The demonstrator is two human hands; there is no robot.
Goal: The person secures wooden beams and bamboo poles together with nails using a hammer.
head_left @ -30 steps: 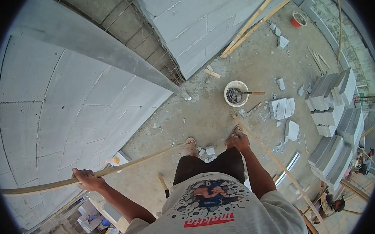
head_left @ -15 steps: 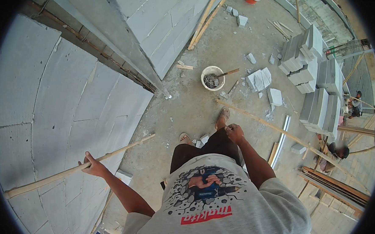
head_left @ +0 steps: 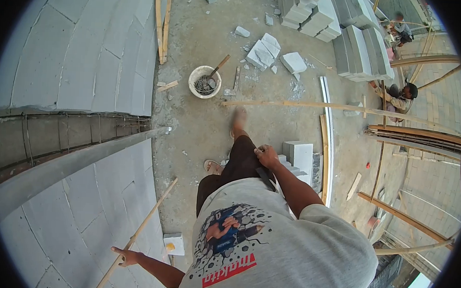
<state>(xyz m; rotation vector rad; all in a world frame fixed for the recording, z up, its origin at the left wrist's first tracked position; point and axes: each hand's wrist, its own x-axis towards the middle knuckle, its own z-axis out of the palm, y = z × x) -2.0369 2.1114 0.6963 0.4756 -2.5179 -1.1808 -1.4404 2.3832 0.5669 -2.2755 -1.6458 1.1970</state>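
My left hand [head_left: 125, 257] is closed round a slim wooden pole [head_left: 151, 215], low on the left in the head view. The pole slants beside the grey block wall [head_left: 99, 205], its far end near the floor. My right hand [head_left: 266, 155] is held by my right thigh with its fingers curled together. What it holds, if anything, is hidden. Just right of that hand stand pale blocks [head_left: 298, 150]. Ahead of my feet is a white bucket [head_left: 216, 92] with a wooden-handled tool [head_left: 221, 62] in it.
A long wooden strip [head_left: 295, 103] crosses in front of my feet. Broken block pieces [head_left: 264, 52] litter the floor, and block stacks [head_left: 352, 54] stand beyond. Metal channels [head_left: 325, 138] lie at right. Two other people are at the right, one crouching person [head_left: 399, 98] closer.
My view has turned to the right, so the bucket and blocks have shifted left. My left hand stays at the pole, now lower in view. My right hand remains by my thigh.
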